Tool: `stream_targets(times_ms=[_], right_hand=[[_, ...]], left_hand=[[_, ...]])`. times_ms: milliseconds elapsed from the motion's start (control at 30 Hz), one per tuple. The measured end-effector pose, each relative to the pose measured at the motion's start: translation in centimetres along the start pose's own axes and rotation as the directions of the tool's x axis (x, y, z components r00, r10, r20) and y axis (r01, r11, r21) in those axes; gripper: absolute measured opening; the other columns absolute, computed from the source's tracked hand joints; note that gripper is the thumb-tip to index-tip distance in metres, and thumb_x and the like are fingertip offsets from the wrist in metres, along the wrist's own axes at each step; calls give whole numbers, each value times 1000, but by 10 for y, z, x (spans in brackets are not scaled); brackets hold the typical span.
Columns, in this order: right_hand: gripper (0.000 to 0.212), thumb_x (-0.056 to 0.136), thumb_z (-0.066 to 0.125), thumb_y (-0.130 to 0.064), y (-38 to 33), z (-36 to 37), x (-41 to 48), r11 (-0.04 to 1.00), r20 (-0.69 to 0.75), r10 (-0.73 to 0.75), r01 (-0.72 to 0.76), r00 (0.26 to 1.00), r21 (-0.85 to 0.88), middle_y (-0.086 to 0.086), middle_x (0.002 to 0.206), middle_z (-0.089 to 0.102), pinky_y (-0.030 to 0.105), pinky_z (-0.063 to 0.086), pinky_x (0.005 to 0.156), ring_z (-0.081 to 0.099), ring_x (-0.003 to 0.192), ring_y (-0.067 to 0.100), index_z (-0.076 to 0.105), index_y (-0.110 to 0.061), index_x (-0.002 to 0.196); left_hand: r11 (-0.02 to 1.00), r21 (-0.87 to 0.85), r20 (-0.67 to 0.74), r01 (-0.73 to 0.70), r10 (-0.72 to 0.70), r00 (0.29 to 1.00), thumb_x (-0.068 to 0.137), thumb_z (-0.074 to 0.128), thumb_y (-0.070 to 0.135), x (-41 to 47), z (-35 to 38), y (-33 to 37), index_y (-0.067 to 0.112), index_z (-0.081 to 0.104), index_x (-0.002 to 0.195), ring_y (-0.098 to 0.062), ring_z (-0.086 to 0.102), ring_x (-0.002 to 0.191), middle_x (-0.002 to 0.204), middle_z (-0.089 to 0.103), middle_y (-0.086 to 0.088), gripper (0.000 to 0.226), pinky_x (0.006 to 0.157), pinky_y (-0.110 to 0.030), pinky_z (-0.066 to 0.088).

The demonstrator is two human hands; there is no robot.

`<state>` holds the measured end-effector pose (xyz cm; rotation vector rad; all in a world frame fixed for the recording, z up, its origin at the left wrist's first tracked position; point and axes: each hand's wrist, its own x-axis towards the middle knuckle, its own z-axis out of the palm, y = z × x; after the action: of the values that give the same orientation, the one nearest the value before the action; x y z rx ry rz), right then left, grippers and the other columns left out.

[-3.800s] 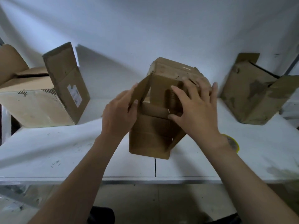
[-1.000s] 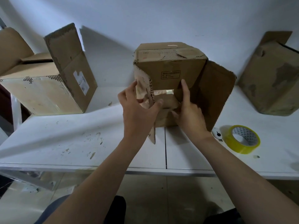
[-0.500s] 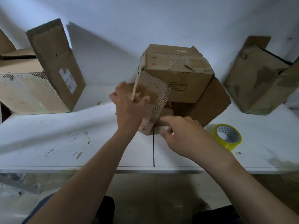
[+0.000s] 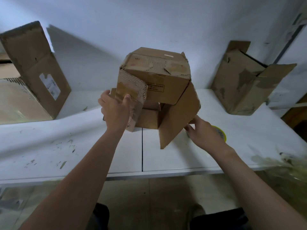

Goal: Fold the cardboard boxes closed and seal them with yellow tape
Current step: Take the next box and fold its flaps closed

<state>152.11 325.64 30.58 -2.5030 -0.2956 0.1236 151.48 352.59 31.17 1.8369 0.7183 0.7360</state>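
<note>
- Middle cardboard box (image 4: 156,80) lies tipped on the white table (image 4: 66,146), its open end facing the person, near the front edge and about centre.
- Left hand (image 4: 116,112) grips the torn flap (image 4: 131,97) on the box's left side. The thumb is on the flap's front face and the fingers are curled behind it, so the flap is pinched between them.
- The right-side flap (image 4: 179,117) hangs open, swung out and down, with its corner past the box's base.
- Right hand (image 4: 204,135) is low on the table just beside that flap's edge and lies over the yellow tape roll (image 4: 221,135). Only its back shows and it is blurred, so I cannot tell whether the fingers are spread or closed on the roll.
- Two more open boxes wait: the left box (image 4: 33,72) and the right box (image 4: 245,83), each well apart from the middle one.
- Step, as judged: folding the middle box shut. No flap is secured and no tape shows on it.
- The next move calls for bringing the right-side flap in to meet the torn one and holding the seam flat. Only then should tape go across. The torn flap is ragged and soft and may buckle under pressure.
</note>
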Motion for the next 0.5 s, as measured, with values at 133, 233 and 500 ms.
stream_targets(times_ms=[133,233,500], right_hand=[[64,93,63,-51,-13,11,18,987,-108,-75,89,991,131,-3,142,57,42,47,96,61,116,22,38,-30,148],[88,89,67,-56,-21,18,36,977,-115,-76,97,990,192,2,154,41,50,46,104,55,125,25,22,-27,159],[57,91,67,-49,-40,52,76,912,-35,-6,20,999,411,-24,111,55,35,52,89,56,111,11,47,-27,140]], left_hand=[[997,-68,65,36,-32,997,92,63,45,-2,1,-6,23,35,142,-26,47,127,124,45,14,61,105,-55,45],[997,-65,130,37,-28,991,94,60,49,0,1,-15,25,33,144,-29,46,130,123,47,15,62,106,-57,43],[994,106,207,3,-25,978,101,43,27,30,-5,-37,21,50,143,-32,43,131,140,43,-8,43,110,-51,42]])
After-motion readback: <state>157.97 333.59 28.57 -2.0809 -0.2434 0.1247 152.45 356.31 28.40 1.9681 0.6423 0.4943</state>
